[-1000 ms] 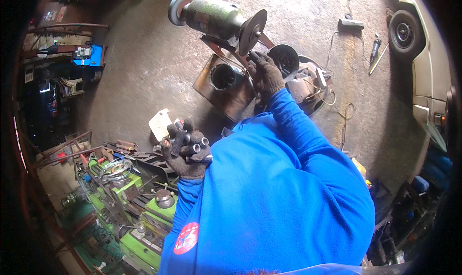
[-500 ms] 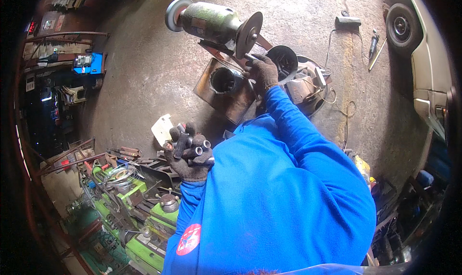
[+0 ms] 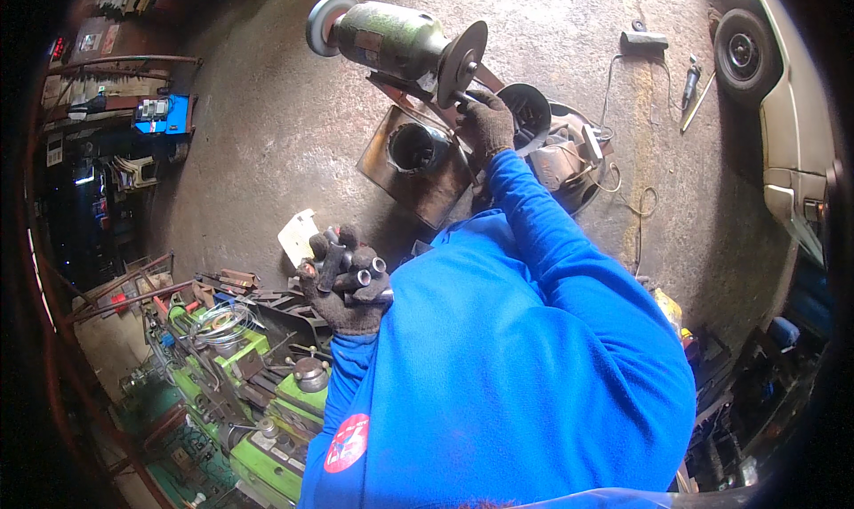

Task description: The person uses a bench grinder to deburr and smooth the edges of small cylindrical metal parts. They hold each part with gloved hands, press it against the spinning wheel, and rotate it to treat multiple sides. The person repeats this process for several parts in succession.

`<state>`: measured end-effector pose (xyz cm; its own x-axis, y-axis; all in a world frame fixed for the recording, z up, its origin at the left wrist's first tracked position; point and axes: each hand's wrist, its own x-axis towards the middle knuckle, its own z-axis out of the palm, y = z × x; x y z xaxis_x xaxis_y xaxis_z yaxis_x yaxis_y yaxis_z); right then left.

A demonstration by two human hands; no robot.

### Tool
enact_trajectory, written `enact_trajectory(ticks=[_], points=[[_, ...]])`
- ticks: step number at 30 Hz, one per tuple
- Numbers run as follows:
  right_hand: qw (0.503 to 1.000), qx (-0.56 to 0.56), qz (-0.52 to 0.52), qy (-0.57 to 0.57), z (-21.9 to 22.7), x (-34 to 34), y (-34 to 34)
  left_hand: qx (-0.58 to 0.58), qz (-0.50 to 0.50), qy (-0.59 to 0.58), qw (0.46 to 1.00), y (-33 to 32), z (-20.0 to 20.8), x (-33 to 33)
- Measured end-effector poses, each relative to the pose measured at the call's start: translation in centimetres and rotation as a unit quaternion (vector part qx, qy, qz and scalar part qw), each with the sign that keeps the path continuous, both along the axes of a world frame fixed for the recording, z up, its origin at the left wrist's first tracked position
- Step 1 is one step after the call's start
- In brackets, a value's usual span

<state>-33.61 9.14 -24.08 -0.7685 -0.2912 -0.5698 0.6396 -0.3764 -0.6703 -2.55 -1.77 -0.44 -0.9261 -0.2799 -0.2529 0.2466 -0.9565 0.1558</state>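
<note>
A green bench grinder [image 3: 391, 39] with a wheel at each end stands ahead of me. My right hand [image 3: 486, 123], in a dark glove, reaches out in a blue sleeve and presses a small dark metal piece against the right grinding wheel [image 3: 464, 62]. My left hand [image 3: 345, 282], also gloved, stays close to my chest and is closed around several short metal tubes [image 3: 363, 272].
A square metal base with a round tube [image 3: 416, 149] sits under the grinder. A green lathe [image 3: 251, 383] with tools lies at lower left. Power tools and cords [image 3: 644, 39] lie on the concrete floor. A car [image 3: 776, 109] stands at the right.
My head has shifted slightly, so the grinder sits a little further left in view. My right hand stays at the grinding wheel and my left keeps hold of the tubes.
</note>
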Motion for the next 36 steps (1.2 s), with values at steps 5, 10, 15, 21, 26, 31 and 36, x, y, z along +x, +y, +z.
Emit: enact_trajectory(ticks=[5, 10, 15, 21, 26, 31, 36], points=[[1.0, -0.013, 0.011, 0.01, -0.3, -0.3, 0.0, 0.015, -0.026, 0.015, 0.999, 0.1, 0.5, -0.5], [1.0, 0.002, 0.006, 0.008, 0.2, -0.3, 0.0, 0.024, -0.048, 0.019, 0.998, -0.2, 0.2, -0.4], [1.0, 0.01, 0.019, 0.017, -0.2, -0.5, 0.1, 0.006, -0.022, -0.01, 1.0, -0.2, -0.3, 0.3], [0.999, 0.035, 0.028, 0.029, -0.5, -0.4, -0.2, 0.035, -0.072, 0.032, 0.996, -0.4, -0.1, -0.3], [0.999, 0.023, 0.01, 0.04, -1.3, -0.3, -0.6, 0.007, -0.04, 0.033, 0.999, 0.2, 0.3, -0.9], [0.995, 0.066, 0.019, 0.067, -0.4, -0.3, -0.3, -0.021, 0.009, -0.007, 1.0, 0.5, 0.4, -0.6], [0.994, 0.082, 0.05, 0.051, -1.8, -1.0, -0.2, -0.004, 0.018, -0.028, 0.999, 0.4, 0.6, -0.6]])
